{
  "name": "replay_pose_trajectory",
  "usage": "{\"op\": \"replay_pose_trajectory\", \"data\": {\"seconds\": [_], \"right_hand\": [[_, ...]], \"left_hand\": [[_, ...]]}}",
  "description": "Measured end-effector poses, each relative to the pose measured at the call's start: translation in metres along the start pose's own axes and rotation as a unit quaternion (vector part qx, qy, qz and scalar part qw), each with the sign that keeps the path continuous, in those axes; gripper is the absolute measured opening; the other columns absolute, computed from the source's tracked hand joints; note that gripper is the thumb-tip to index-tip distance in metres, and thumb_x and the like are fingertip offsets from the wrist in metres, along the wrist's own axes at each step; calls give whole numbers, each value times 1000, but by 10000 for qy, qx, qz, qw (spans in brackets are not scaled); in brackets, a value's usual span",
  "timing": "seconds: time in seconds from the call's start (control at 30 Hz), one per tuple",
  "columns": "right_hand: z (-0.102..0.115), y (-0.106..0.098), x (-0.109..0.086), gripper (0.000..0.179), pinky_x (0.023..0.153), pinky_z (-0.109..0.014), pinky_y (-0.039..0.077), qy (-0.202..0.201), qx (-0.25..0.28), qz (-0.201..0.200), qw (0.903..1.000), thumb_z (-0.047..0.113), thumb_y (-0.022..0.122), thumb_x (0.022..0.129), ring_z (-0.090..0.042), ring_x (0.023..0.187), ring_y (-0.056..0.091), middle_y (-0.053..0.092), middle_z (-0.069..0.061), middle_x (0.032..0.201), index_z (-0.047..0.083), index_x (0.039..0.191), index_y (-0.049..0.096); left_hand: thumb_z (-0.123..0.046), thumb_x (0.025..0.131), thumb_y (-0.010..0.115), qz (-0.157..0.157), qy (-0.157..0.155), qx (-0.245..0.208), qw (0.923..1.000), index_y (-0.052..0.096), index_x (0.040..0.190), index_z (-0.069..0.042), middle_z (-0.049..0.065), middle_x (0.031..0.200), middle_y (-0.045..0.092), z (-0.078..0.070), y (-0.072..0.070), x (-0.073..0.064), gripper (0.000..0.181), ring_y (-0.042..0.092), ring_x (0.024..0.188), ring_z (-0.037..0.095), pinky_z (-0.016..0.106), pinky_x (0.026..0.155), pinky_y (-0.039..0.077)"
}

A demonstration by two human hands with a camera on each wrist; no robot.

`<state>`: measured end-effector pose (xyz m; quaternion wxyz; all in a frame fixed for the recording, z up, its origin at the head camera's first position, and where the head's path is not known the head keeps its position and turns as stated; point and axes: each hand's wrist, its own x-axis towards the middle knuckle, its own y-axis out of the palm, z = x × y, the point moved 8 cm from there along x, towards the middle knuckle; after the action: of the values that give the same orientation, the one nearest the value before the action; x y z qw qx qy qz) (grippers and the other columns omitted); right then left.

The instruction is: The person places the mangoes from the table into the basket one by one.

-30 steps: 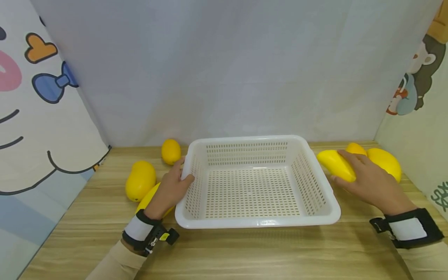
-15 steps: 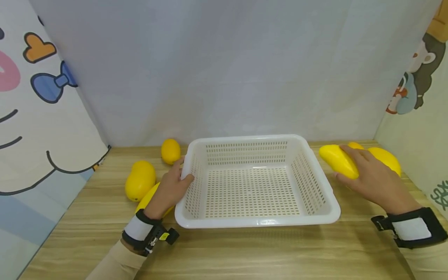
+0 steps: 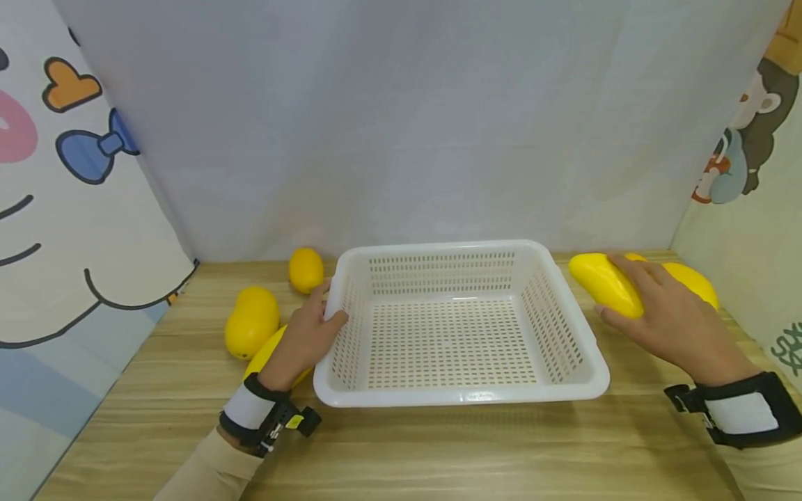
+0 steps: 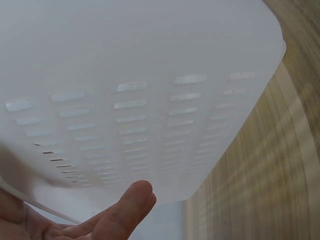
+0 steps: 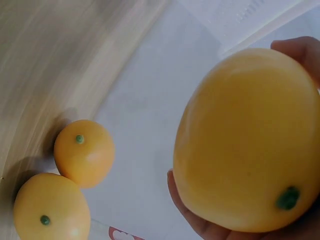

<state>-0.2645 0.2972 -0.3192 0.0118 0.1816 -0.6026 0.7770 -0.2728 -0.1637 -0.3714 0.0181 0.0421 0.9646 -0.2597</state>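
Note:
A white plastic basket point(image 3: 460, 397) with slotted walls stands mid-table in the head view, nothing inside it. My left hand point(image 3: 305, 341) grips its left rim, thumb over the edge; in the left wrist view the fingers point(image 4: 125, 210) lie along the outer wall point(image 4: 150, 50). Right of the basket, my right hand point(image 3: 673, 323) holds a yellow mango point(image 3: 604, 282) above the table. The right wrist view shows this mango point(image 5: 245, 140) close up, green stem end visible, fingers and thumb curled round it.
Behind the right hand lie a small orange-yellow fruit point(image 5: 85, 152) and a larger yellow one point(image 5: 52, 210). On the left are a yellow mango point(image 3: 252, 323), a small round yellow fruit point(image 3: 306, 270) and a long yellow fruit point(image 3: 266, 351) partly hidden by my left hand. A pale curtain point(image 3: 438, 125) hangs behind.
My right hand has raised the mango slightly, now covering more of the fruits behind it. The left hand and basket have stayed in place.

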Motion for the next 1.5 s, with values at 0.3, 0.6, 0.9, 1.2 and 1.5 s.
{"op": "replay_pose_trajectory", "data": {"seconds": [0.3, 0.6, 0.9, 1.2, 1.5], "right_hand": [[8, -7, -2, 84, 62, -51, 49, -78, 65, -129, 9999, 39, 75, 88, -42, 91, 56, 46, -35, 137, 8, 156, 34], [21, -13, -4, 83, 60, -47, 49, -176, 68, -152, 9997, 39, 77, 87, -39, 87, 57, 46, -32, 138, 8, 153, 38], [36, -18, -6, 85, 55, -42, 48, -406, 10, -276, 9988, 39, 79, 84, -35, 81, 59, 48, -32, 137, 12, 154, 39], [46, -20, -8, 88, 53, -41, 48, -567, -112, -363, 9977, 38, 81, 81, -34, 79, 58, 50, -31, 134, 13, 154, 39], [58, -23, -11, 88, 54, -43, 50, -780, -133, -478, 9957, 37, 82, 79, -36, 89, 58, 53, -25, 135, 12, 153, 42]], "left_hand": [[-15, 103, 50, -14, 39, 59, 10000, 17, 161, -10, 25, 127, 62, -2, 0, 0, 67, 73, 85, 27, 39, 65, 62], [-15, 103, 50, 1, 61, 49, 10000, 17, 160, -10, 25, 128, 62, -1, 0, -1, 66, 73, 85, 28, 39, 65, 62], [-16, 103, 50, 14, 50, 16, 10000, 18, 160, -10, 25, 125, 63, 0, 0, 0, 66, 73, 83, 27, 39, 63, 62], [-16, 103, 50, 47, 104, -14, 9999, 18, 160, -10, 25, 124, 64, -1, 0, 0, 66, 73, 83, 27, 39, 64, 62], [-16, 103, 50, 30, 76, 58, 10000, 18, 160, -11, 24, 122, 64, -1, -1, -1, 66, 73, 82, 26, 39, 64, 62]]}}
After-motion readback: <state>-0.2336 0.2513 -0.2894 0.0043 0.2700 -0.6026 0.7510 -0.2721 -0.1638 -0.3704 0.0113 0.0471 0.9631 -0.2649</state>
